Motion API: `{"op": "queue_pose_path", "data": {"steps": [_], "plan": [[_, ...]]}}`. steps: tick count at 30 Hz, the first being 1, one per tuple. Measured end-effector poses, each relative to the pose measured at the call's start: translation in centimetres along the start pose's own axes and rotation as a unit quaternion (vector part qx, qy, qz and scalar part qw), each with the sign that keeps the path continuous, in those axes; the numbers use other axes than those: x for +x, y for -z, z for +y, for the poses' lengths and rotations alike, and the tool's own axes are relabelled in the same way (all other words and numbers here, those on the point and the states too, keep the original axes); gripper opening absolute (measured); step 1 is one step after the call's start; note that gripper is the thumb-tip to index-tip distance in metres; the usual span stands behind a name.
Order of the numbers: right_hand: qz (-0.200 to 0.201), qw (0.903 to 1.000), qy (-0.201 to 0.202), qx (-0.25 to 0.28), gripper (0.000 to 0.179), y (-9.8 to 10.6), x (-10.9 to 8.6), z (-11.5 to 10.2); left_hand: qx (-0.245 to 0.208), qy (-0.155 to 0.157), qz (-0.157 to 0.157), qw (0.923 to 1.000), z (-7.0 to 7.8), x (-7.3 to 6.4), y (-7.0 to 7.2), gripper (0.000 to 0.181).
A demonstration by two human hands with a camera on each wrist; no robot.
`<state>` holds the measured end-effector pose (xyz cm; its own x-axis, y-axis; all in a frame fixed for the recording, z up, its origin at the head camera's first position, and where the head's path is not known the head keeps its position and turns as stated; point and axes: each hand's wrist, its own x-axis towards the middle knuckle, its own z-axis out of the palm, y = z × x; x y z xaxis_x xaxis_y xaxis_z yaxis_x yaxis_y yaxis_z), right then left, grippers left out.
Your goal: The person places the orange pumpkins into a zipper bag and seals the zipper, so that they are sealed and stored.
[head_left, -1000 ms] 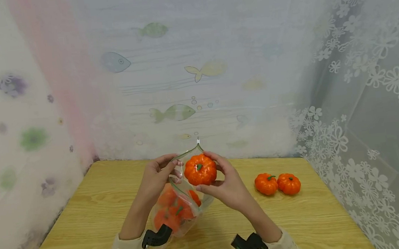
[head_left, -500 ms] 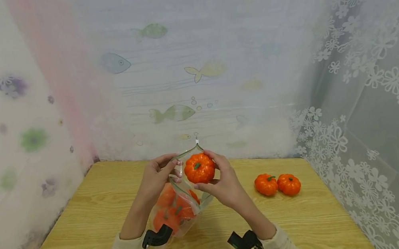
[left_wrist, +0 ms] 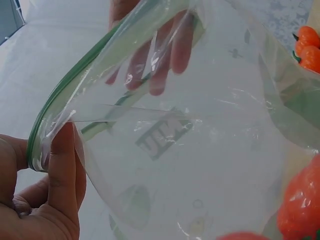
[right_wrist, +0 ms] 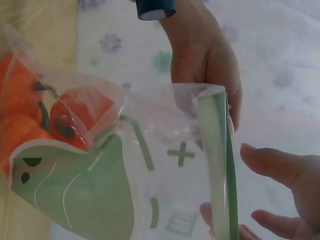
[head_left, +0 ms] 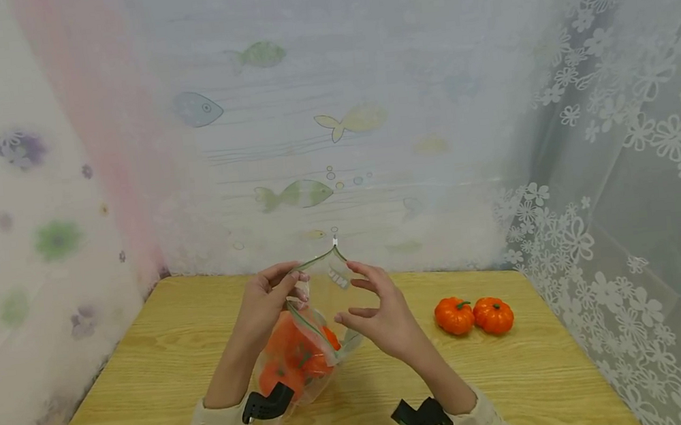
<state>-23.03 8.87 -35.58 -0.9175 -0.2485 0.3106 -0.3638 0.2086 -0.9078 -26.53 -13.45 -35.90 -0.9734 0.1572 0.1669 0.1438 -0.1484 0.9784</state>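
Note:
A clear zip bag (head_left: 317,286) with a green-lined mouth stands open between the hands, its mouth facing right. My left hand (head_left: 267,300) pinches the rim on the left; in the left wrist view its fingers (left_wrist: 62,170) go just inside the green zip strip. At the right side of the mouth, my right hand (head_left: 387,312) is spread with nothing in its grasp, fingertips right at the rim. Several orange toy pumpkins (head_left: 283,379) with green stems lie in the bag's lower part, seen blurred through the plastic. The right wrist view shows a green print (right_wrist: 85,185) on the bag.
Two more orange pumpkins (head_left: 454,316) sit side by side on the wood-grain table (head_left: 546,370), right of my right hand. A fish-patterned curtain (head_left: 436,183) hangs along the table's back edge, with a flowered sheet (head_left: 643,224) at the right.
The pumpkin that my right hand held at the bag's mouth has been let go and is down inside the bag. The right fingers have spread; the left hand keeps its hold.

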Motion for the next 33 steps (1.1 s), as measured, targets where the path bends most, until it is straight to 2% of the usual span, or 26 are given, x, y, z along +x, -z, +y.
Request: {"op": "queue_pose_path", "data": {"steps": [3,6,11,14,18,22,24,26,29,33], "plan": [[0.020,0.9983,0.045,0.033,0.069,0.5,-0.2,0.2,0.001,-0.001,0.005,1.0000,0.2,0.0,0.1,0.037],[0.070,0.9906,0.100,0.063,0.056,1.1,-0.2,0.8,0.003,-0.003,0.008,1.0000,0.3,0.1,0.3,0.036],[0.181,0.9641,0.165,0.103,0.039,2.4,-0.3,3.2,-0.004,-0.004,0.013,0.9999,0.2,0.3,0.6,0.035],[0.226,0.9525,0.178,0.100,0.035,3.3,-0.5,5.0,-0.011,-0.006,0.020,0.9997,0.1,0.4,0.9,0.034],[0.260,0.9534,0.139,0.063,0.034,4.5,-1.1,8.1,-0.017,-0.007,0.031,0.9993,-0.1,0.5,1.2,0.033],[0.284,0.9572,0.054,0.014,0.034,5.5,-2.1,11.2,-0.019,-0.006,0.033,0.9992,-0.2,0.5,1.3,0.033],[0.295,0.9553,0.014,-0.019,0.035,6.2,-2.7,13.1,-0.018,-0.005,0.032,0.9993,-0.3,0.5,1.4,0.033],[0.304,0.9510,-0.023,-0.053,0.036,6.9,-3.3,14.7,-0.017,-0.004,0.030,0.9994,-0.4,0.5,1.5,0.033],[0.321,0.9393,-0.064,-0.104,0.044,8.0,-3.9,17.5,-0.014,-0.005,0.025,0.9996,-0.7,0.5,1.7,0.033],[0.333,0.9245,-0.120,-0.141,0.055,9.3,-4.4,19.2,-0.013,-0.012,0.014,0.9997,-0.9,0.4,2.0,0.033]]}}
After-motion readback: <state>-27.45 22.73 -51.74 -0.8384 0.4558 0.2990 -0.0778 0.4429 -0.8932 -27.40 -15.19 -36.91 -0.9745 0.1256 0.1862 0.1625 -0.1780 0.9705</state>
